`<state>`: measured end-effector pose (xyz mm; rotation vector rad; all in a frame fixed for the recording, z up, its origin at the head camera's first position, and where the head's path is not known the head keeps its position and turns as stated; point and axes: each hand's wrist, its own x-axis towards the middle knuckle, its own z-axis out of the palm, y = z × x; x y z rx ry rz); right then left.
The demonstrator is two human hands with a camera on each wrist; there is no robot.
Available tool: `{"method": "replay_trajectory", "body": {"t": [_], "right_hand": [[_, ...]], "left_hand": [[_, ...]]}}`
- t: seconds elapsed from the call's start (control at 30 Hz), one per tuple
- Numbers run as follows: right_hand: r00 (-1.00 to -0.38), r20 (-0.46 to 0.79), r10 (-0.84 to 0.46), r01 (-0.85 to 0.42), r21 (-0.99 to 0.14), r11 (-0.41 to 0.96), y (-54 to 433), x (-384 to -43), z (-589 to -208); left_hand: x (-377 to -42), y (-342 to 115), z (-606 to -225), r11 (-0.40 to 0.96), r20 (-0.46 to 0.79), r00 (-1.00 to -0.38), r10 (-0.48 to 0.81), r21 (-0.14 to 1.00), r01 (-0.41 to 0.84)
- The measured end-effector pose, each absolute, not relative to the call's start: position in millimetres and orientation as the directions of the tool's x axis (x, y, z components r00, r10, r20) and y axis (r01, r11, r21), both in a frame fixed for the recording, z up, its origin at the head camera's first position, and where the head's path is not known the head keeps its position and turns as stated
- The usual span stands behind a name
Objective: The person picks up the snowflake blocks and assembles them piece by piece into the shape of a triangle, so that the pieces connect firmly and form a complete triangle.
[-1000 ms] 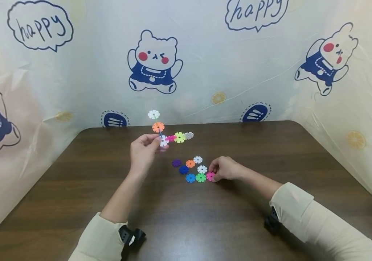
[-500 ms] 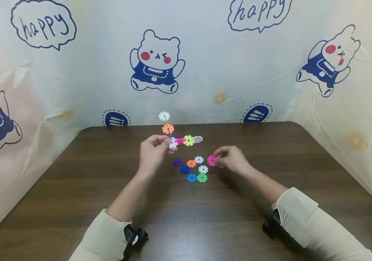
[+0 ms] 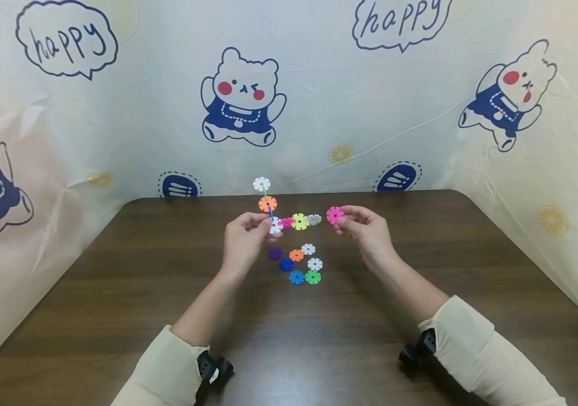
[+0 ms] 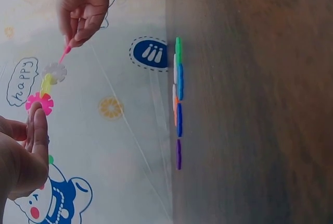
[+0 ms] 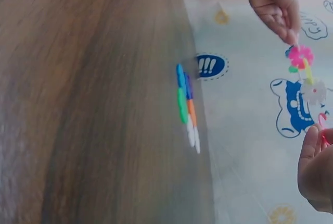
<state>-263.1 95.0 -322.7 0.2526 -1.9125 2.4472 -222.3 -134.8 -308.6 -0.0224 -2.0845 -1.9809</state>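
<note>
My left hand pinches a white notched disc at the corner of a linked, L-shaped chain. Upward from it run an orange disc and a white disc, joined through thin edge-on pieces. To the right run a pink piece, a yellow-green disc and a greyish clear disc at the end. Between thumb and fingers of my right hand is a pink notched disc, held a small gap to the right of the clear disc. Fingers partly cover the white disc.
Several loose discs lie flat on the brown table below the chain, among them a purple disc, an orange disc and a green disc. A printed curtain hangs behind the table's far edge.
The right hand has lifted the pink disc off the table, from beside the green one, up to the chain's right end. My left hand and the chain have shifted right and slightly down.
</note>
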Motion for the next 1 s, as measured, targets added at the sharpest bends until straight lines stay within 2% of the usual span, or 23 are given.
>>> {"method": "replay_trajectory", "body": {"t": [1.0], "right_hand": [[-0.99,0.035,-0.135,0.003,-0.963,-0.27,88,-251,-314]], "left_hand": [[-222,-133,-311,0.056,0.199,-0.966,-0.164,0.98,0.192]]}}
